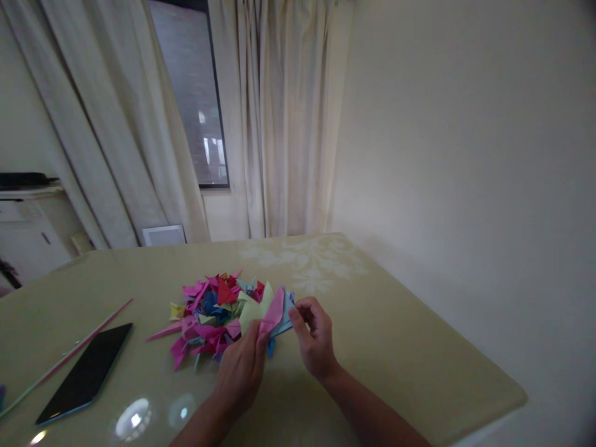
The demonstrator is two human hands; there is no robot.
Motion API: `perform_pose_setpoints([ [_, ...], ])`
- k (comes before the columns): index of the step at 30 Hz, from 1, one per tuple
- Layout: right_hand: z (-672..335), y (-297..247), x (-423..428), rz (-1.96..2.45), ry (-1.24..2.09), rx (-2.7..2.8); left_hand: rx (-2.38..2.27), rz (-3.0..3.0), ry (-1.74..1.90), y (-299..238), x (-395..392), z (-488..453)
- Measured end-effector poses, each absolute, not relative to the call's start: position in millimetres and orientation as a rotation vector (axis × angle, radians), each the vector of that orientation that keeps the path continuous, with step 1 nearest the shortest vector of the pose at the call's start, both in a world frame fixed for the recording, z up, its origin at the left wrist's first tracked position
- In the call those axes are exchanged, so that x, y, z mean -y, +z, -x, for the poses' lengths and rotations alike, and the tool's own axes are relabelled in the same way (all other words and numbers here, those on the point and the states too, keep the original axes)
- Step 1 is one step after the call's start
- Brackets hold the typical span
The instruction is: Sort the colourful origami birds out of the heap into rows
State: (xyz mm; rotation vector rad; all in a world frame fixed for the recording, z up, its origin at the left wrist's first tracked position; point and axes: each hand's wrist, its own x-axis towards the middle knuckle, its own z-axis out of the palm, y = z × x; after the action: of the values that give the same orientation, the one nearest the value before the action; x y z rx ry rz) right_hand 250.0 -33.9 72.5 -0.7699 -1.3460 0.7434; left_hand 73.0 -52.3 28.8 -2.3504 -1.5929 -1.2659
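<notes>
Between my two hands are folded origami papers, a pink one [274, 312] and a light blue one [285, 315], held above the table. My left hand [242, 363] is closed on the lower end of the pink paper. My right hand [314, 335] pinches the right edge of the light blue paper with thumb and fingers. Pale green paper [254, 308] shows just left of the pink one; whether it is held too, I cannot tell. Close behind my left hand spreads a pile of colourful folded paper cranes [205, 323], in pink, red, blue and yellow.
A black tablet or phone [86, 372] lies at the left of the table [395, 347]. Beside it run thin pink and green sticks or strips [69, 354]. The wall [465, 186] borders the table's right side, with curtains [288, 124] behind it.
</notes>
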Motion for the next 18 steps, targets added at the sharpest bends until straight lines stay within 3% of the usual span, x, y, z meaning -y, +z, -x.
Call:
perform_pose_setpoints([
  [18, -246.5, 71.4, 31.9, 0.777, 0.917, 1.401, 1.661, 2.413, -1.361, 39.8, 59.1, -74.2],
])
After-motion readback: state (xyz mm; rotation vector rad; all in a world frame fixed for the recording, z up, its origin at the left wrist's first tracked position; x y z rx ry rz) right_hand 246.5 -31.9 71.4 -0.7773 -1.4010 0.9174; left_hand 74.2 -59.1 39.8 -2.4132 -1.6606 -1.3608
